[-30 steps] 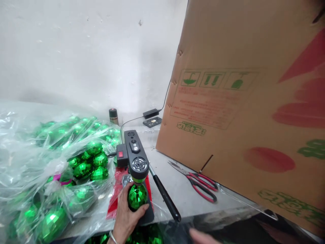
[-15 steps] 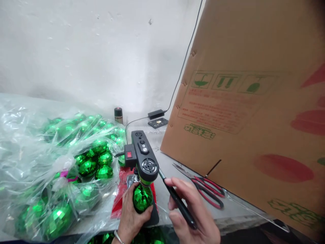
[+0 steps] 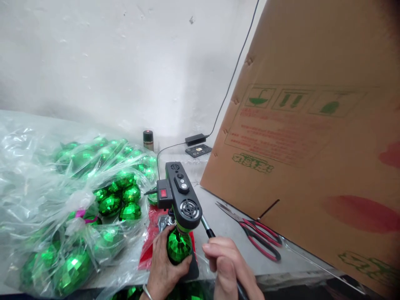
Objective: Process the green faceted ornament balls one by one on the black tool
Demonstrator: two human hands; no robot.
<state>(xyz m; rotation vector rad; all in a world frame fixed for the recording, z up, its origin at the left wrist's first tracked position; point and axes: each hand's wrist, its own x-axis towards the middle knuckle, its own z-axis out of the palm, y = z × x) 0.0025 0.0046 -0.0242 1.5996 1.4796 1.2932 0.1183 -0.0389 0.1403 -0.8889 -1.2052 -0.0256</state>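
Left hand (image 3: 162,266): I see fingers wrapped round green faceted ball (image 3: 178,246), under black machine (image 3: 182,196).
Right hand (image 3: 229,268): fist closed on black lever handle (image 3: 210,233).
Far right: scissors (image 3: 254,233).

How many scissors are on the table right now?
1. The scissors, red-handled, lie on the table right of the black machine, beside the cardboard box. Others could be hidden behind the box or bags.
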